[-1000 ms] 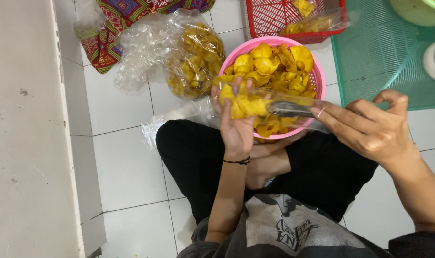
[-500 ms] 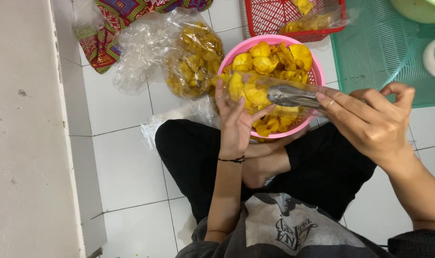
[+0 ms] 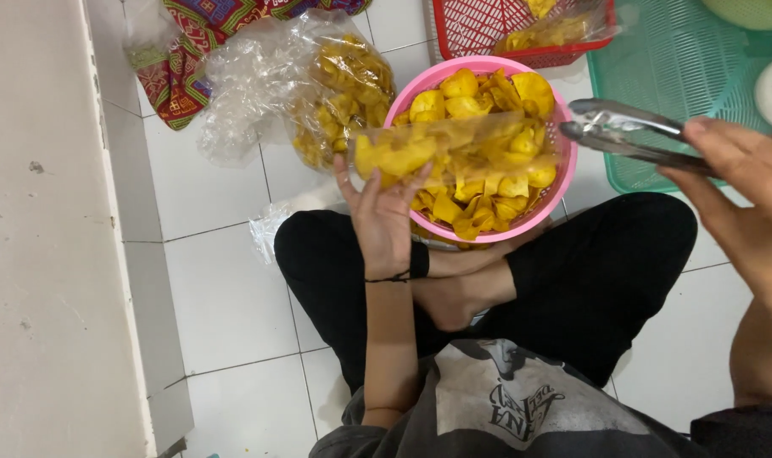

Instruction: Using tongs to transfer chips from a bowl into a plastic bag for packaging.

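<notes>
Left hand (image 3: 384, 222) gripping small clear plastic bag of yellow chips (image 3: 450, 151), long axis lying level, above pink round plastic basin (image 3: 564, 174). Right hand (image 3: 746, 199) clamping metal tongs (image 3: 628, 134), tips pointing left, just beside bag's right end.

The floor (image 3: 225, 297) is of white square tiles with thin grey joints; along its left side runs a pale raised ledge (image 3: 47, 254); a person sits cross-legged on the tiles, in black trousers (image 3: 606, 280). A pink bowl (image 3: 564, 182) full of yellow chips stands on the floor just in front of the crossed legs; left of it lies a clear plastic bag (image 3: 318, 85) with yellow chips inside; behind that bag lies a patterned red cloth (image 3: 191, 51). Behind the bowl stands a red basket (image 3: 488, 25); to the right a green perforated mat (image 3: 683, 68) lies flat on the tiles.
</notes>
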